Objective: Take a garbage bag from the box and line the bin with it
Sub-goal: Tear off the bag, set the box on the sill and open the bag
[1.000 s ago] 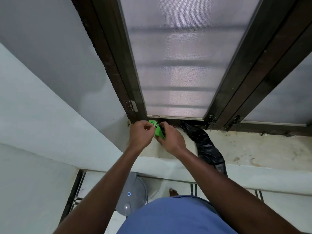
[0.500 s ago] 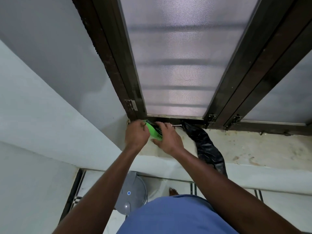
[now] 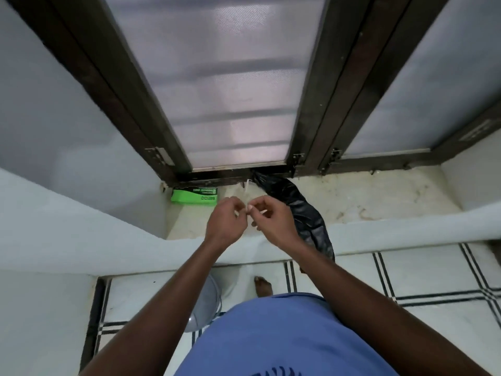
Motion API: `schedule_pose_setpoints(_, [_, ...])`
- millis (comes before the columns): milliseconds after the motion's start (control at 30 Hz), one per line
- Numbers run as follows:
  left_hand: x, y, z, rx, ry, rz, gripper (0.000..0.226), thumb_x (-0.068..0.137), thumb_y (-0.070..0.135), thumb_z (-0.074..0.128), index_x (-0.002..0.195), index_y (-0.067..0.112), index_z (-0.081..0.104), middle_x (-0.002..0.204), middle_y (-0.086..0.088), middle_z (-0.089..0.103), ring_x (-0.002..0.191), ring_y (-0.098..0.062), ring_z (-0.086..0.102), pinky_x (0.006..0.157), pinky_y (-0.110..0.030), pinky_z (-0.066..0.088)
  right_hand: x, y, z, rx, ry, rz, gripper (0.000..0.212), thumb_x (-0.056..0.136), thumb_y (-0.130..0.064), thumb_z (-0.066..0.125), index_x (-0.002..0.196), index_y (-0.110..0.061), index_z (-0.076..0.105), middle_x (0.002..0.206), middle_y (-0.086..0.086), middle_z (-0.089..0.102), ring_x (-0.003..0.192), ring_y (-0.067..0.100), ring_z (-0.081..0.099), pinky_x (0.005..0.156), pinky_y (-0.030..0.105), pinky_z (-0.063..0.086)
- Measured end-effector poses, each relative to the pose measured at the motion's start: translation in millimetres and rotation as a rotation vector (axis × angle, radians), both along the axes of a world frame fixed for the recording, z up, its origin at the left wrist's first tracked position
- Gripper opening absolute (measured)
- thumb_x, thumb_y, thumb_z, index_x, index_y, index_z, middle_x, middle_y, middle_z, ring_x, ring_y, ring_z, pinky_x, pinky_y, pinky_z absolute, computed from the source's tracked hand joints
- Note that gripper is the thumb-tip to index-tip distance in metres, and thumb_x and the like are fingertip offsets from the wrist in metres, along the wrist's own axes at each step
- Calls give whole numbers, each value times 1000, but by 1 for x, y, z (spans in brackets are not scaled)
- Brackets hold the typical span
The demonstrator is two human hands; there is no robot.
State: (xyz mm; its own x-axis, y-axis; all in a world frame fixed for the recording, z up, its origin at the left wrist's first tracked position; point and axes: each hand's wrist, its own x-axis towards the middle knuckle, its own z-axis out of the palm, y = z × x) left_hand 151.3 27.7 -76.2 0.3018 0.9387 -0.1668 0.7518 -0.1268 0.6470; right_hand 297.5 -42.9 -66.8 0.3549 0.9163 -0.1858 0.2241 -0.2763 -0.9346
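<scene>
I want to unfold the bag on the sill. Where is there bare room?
Free: the sill right of the black bag, up to the right wall. Crowded: the left end, with the green box in the corner and both hands beside the black bag.

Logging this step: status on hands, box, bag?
Left hand and right hand pinch something small and pale between them. Green box lies on the sill, untouched. Black bag drapes over the ledge. Nothing blocking.
</scene>
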Motion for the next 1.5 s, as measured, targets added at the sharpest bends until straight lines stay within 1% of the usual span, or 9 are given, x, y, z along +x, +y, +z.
schedule_pose_setpoints(200, [68, -24, -11, -188, -85, -292, 8, 94, 24, 72, 100, 23, 77, 94, 11, 77, 78, 4, 67, 73, -19, 51, 58, -53, -17, -115, -141, -397, 6, 99, -29, 76, 104, -26, 74, 102, -7, 75, 94, 16, 73, 89, 38, 61])
schedule_pose_setpoints(333, [99, -35, -29, -258, -44, -370, 22, 95, 20, 75, 117, 16, 75, 116, 1, 74, 96, -17, 72, 91, -26, 56, 90, -81, -41, -646, -215, -355, 76, 87, -45, 87, 144, -13, 48, 143, 16, 49, 139, 40, 50, 111, 45, 47])
schedule_pose_setpoints(433, [111, -35, -32, -248, -20, -383, 31, 97, 17, 73, 127, 13, 73, 127, -4, 68, 113, -20, 68, 98, -19, 46, 100, -90, -64, -827, 44, -293, 102, 69, -46, 96, 145, -4, 41, 142, 18, 59, 130, 38, 63, 106, 48, 59])
schedule_pose_setpoints(600, [104, -37, -12, -270, -95, -330, 31, 92, 32, 81, 121, 24, 74, 122, 5, 67, 100, -15, 69, 88, -24, 52, 98, -96, -35, -606, 388, -266, 27, 95, -1, 77, 122, 3, 75, 120, 26, 79, 107, 37, 79, 84, 46, 69])
schedule_pose_setpoints(767, [70, -43, 45, -267, -271, -374, 60, 65, 62, 97, 114, 43, 66, 121, 13, 60, 107, -5, 61, 80, -19, 51, 81, -92, 38, -235, 575, -283, 18, 98, -13, 83, 116, -7, 83, 106, 19, 85, 94, 26, 83, 77, 31, 67])
schedule_pose_setpoints(867, [46, -41, 75, -148, -367, -334, 74, 64, 42, 103, 124, 43, 60, 120, 11, 60, 95, -9, 62, 72, -20, 52, 61, -79, 74, -187, 432, -306, 19, 93, -31, 90, 108, -20, 88, 93, 6, 86, 77, 11, 77, 64, 23, 57])
schedule_pose_setpoints(1067, [-5, -36, 119, -195, -575, -183, 15, 95, 5, 79, 100, 18, 80, 76, -9, 75, 61, -17, 64, 64, -34, 56, 23, -64, 122, -90, 332, -164, 32, 92, -49, 86, 99, -17, 87, 67, -4, 68, 52, 9, 50, 49, 25, 33])
schedule_pose_setpoints(1333, [-88, -54, 158, -606, -934, 269, 18, 102, 27, 74, 97, 10, 72, 77, -9, 70, 70, -23, 74, 66, -35, 63, -41, -82, 147, -83, 270, -16, 45, 84, -44, 97, 93, -3, 80, 75, 11, 66, 54, 19, 48, 53, 33, 37])
schedule_pose_setpoints(1500, [-148, -78, 159, -548, -835, 272, 34, 99, 45, 75, 97, 11, 70, 67, -3, 58, 63, -18, 60, 74, -34, 54, -104, -111, 143, -69, -277, -317, 26, 102, -52, 73, 96, -27, 71, 76, -9, 77, 55, 11, 72, 56, 35, 61])
